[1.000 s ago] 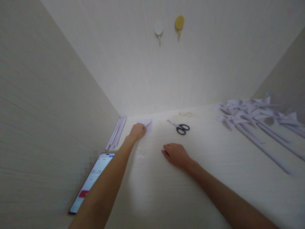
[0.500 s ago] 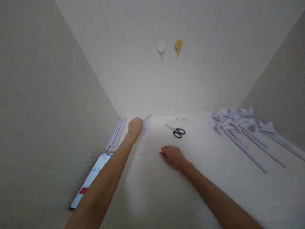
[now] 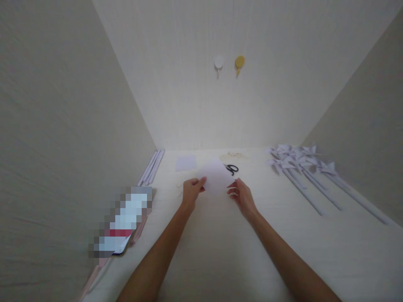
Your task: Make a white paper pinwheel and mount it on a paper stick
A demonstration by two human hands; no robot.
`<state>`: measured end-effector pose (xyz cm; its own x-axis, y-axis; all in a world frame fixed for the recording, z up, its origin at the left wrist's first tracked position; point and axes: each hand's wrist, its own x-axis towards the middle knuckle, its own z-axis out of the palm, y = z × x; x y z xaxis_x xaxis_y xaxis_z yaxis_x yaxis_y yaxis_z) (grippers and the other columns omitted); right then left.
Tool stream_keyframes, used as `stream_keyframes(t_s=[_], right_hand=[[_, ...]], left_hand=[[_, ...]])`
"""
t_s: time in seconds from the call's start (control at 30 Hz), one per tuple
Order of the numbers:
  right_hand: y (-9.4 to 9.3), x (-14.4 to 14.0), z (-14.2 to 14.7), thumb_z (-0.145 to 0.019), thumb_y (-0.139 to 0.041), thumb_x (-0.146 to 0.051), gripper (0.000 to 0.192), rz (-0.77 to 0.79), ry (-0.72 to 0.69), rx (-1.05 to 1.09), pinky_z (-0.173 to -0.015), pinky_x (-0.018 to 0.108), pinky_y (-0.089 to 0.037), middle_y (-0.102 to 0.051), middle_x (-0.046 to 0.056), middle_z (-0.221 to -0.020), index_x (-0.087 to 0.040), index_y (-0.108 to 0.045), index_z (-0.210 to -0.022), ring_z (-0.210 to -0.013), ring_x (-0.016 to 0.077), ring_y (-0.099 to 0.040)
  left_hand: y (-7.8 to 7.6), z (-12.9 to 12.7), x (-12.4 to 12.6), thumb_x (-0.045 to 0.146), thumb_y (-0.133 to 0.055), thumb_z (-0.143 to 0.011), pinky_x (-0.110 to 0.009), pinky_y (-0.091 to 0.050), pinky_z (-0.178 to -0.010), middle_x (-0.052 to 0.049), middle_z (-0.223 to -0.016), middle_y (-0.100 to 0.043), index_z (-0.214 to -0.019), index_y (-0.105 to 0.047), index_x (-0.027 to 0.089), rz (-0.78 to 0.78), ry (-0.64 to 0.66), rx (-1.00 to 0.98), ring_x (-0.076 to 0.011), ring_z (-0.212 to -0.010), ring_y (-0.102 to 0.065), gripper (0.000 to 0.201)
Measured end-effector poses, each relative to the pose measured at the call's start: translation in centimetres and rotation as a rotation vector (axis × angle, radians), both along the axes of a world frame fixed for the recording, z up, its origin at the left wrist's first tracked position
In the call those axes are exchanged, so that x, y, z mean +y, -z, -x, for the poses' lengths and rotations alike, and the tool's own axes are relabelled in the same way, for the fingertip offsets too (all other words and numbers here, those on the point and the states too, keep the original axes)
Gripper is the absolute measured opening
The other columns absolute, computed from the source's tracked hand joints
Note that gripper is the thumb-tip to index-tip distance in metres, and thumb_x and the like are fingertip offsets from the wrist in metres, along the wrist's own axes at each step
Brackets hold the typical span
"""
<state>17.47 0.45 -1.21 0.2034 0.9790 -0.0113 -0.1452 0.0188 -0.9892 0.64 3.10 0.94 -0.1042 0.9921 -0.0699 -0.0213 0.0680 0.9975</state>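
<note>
A square sheet of white paper (image 3: 216, 176) is held up over the table, its corners pointing toward and away from me. My left hand (image 3: 191, 193) pinches its left side between thumb and fingers. At the right corner, my right hand (image 3: 244, 197) has thumb and forefinger on the paper, its other fingers loosely curled. Behind the sheet lie black-handled scissors (image 3: 233, 168), their blades mostly hidden by it. More square white paper (image 3: 186, 162) lies flat beyond my left hand.
Several paper pinwheels on sticks (image 3: 296, 163) lie at the right. White paper rods (image 3: 151, 167) lie along the left wall, with a phone (image 3: 126, 218), partly pixelated, nearer me. Two hooks, white (image 3: 218, 63) and yellow (image 3: 239, 62), are on the back wall. Small pale bands (image 3: 234, 154) lie behind the scissors.
My left hand has come back from the rear left with a sheet of paper, now in front of me. My right hand has moved to the sheet's right corner.
</note>
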Motion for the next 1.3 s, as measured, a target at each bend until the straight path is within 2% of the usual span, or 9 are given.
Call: stream_keyframes(t_s=[0.17, 0.37, 0.53, 0.73, 0.93, 1.1, 1.3], right_hand=[[0.8, -0.6, -0.3, -0.07, -0.05, -0.049, 0.034, -0.023, 0.031, -0.083, -0.035, 0.017, -0.028, -0.042, -0.006, -0.042, -0.017, -0.047, -0.059, -0.036, 0.0061, -0.039], [0.4, -0.8, -0.2, -0.068, -0.055, -0.044, 0.032, 0.004, 0.013, -0.207, -0.031, 0.018, -0.019, -0.042, -0.006, -0.033, -0.017, -0.048, -0.054, -0.028, 0.0051, -0.03], [-0.2, -1.0, -0.2, -0.068, -0.055, -0.043, 0.033, 0.011, 0.017, -0.274, -0.031, 0.019, -0.02, -0.042, -0.006, -0.031, -0.017, -0.048, -0.051, -0.027, 0.0059, -0.03], [-0.6, -1.2, 0.0, -0.07, -0.052, -0.047, 0.036, -0.003, 0.034, -0.352, -0.032, 0.021, -0.023, -0.043, -0.005, -0.031, -0.018, -0.046, -0.049, -0.028, 0.0075, -0.032], [-0.7, -1.3, -0.1, -0.071, -0.049, -0.049, 0.039, -0.021, 0.04, -0.421, -0.034, 0.022, -0.025, -0.04, -0.005, -0.03, -0.019, -0.045, -0.045, -0.029, 0.0087, -0.034], [-0.4, -0.9, -0.7, -0.072, -0.049, -0.047, 0.04, -0.028, 0.027, -0.429, -0.037, 0.022, -0.026, -0.039, -0.005, -0.03, -0.019, -0.045, -0.044, -0.03, 0.0082, -0.034], [-0.2, -0.4, -1.3, -0.072, -0.05, -0.044, 0.034, -0.046, 0.003, -0.378, -0.037, 0.021, -0.026, -0.042, -0.005, -0.036, -0.018, -0.045, -0.05, -0.034, 0.0073, -0.035]], left_hand=[[1.7, -0.4, -0.8, 0.038, -0.063, -0.055, -0.029, -0.046, -0.056, -0.003, -0.05, -0.055, -0.049, -0.056, 0.011, 0.039, 0.079, -0.013, -0.0126, -0.05, -0.053, 0.029], [2.8, 0.2, -0.4, 0.039, -0.062, -0.056, -0.026, -0.044, -0.054, -0.003, -0.053, -0.058, -0.056, -0.061, 0.011, -0.005, 0.043, 0.038, -0.0122, -0.051, -0.052, 0.029], [2.5, 0.5, -0.2, 0.039, -0.06, -0.059, -0.023, -0.041, -0.049, -0.001, -0.052, -0.056, -0.064, -0.063, 0.012, -0.065, -0.016, 0.1, -0.0105, -0.048, -0.049, 0.027], [1.9, 0.4, -0.7, 0.039, -0.049, -0.068, -0.022, -0.041, -0.046, -0.001, -0.049, -0.054, -0.054, -0.059, 0.013, -0.127, -0.043, 0.156, -0.0116, -0.047, -0.05, 0.031], [1.7, 0.3, -1.0, 0.038, -0.05, -0.068, -0.022, -0.04, -0.045, 0.0, -0.047, -0.053, -0.052, -0.057, 0.014, -0.156, -0.072, 0.196, -0.0113, -0.045, -0.05, 0.029], [1.6, 0.2, -1.0, 0.036, -0.051, -0.068, -0.023, -0.043, -0.045, -0.001, -0.051, -0.056, -0.055, -0.059, 0.014, -0.123, -0.036, 0.161, -0.0117, -0.046, -0.052, 0.027], [1.8, 0.4, -0.6, 0.033, -0.055, -0.065, -0.025, -0.049, -0.052, -0.003, -0.058, -0.061, -0.06, -0.06, 0.012, -0.07, 0.096, 0.05, -0.0125, -0.053, -0.057, 0.022]])
